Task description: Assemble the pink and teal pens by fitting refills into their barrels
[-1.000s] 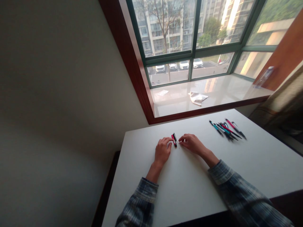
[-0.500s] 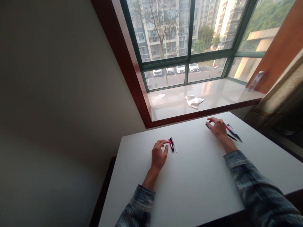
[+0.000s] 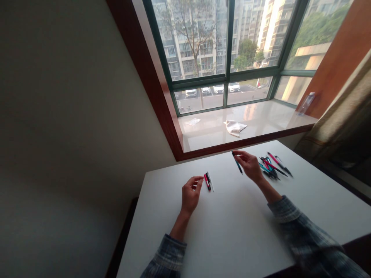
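Right hand (image 3: pixel 249 165) pinches a pen (image 3: pixel 238 164) by its far end, leaving its length free, left of the pile (image 3: pixel 274 166). Left hand (image 3: pixel 190 195) curls beside the row (image 3: pixel 207 182), perhaps guarding it; I cannot tell whether its fingertips meet.

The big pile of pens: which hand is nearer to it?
The right hand. It is just left of the pile of pens, holding a dark teal pen; the left hand is farther away, beside the small group of pens.

Right sleeve (image 3: pixel 304 229) blurs below the right hand (image 3: pixel 249 166), cut off at the edge. Pens (image 3: pixel 274 166) right of that hand overlap, count unclear.
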`<action>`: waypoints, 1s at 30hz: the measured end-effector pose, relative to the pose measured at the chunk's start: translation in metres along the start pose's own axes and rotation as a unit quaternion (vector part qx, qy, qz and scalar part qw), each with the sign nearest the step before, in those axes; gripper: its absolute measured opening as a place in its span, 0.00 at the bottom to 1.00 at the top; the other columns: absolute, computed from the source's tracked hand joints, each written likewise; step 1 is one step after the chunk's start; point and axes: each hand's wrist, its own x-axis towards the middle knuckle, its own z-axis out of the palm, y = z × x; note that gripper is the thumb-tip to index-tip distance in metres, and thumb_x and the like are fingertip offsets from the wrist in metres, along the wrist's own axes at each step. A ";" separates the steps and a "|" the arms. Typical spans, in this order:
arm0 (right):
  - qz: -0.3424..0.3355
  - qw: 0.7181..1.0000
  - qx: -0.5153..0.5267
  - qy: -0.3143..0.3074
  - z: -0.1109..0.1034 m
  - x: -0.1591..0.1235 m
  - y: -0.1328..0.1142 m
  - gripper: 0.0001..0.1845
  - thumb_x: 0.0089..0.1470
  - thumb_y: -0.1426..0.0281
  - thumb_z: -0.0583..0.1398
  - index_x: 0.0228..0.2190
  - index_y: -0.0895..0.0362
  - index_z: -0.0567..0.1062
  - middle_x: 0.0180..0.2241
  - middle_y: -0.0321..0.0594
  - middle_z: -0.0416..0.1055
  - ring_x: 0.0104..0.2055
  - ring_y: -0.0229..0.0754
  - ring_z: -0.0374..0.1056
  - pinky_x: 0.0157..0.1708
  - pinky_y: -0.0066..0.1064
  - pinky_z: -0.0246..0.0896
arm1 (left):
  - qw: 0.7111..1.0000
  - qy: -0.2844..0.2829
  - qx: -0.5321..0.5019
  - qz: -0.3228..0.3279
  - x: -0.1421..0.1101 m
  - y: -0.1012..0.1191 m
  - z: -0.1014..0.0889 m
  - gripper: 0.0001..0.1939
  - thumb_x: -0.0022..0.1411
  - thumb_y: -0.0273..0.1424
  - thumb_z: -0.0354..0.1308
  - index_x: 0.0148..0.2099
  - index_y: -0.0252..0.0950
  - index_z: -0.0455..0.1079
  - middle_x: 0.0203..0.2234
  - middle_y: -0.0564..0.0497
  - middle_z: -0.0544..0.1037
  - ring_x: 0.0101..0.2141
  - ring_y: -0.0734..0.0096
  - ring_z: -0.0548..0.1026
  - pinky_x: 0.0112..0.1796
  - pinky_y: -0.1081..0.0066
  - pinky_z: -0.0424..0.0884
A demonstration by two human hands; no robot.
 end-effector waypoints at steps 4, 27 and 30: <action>-0.187 0.981 0.009 -0.058 0.058 -0.039 -0.049 0.12 0.68 0.69 0.57 0.47 0.52 0.79 0.45 0.45 0.78 0.43 0.45 0.75 0.44 0.38 0.73 | 0.987 -0.047 -0.138 -0.067 0.001 0.000 0.000 0.25 0.66 0.50 0.58 0.48 0.33 0.78 0.39 0.42 0.82 0.31 0.68 0.76 0.29 0.71 0.69; -0.012 0.995 0.010 -0.099 0.086 -0.053 -0.014 0.30 0.67 0.50 0.51 0.19 0.54 0.51 0.19 0.29 0.45 0.23 0.35 0.45 0.25 0.30 0.41 | 0.976 -0.027 0.166 0.142 -0.013 0.019 -0.007 0.12 0.68 0.25 0.50 0.48 0.41 0.72 0.41 0.50 0.79 0.38 0.68 0.77 0.44 0.68 0.72; -0.011 0.995 0.016 -0.102 0.089 -0.055 -0.014 0.33 0.65 0.48 0.53 0.18 0.54 0.52 0.18 0.30 0.45 0.23 0.34 0.44 0.25 0.30 0.40 | 0.971 -0.070 0.186 0.133 -0.017 0.020 -0.002 0.09 0.68 0.28 0.53 0.48 0.41 0.71 0.39 0.52 0.80 0.30 0.72 0.74 0.38 0.71 0.72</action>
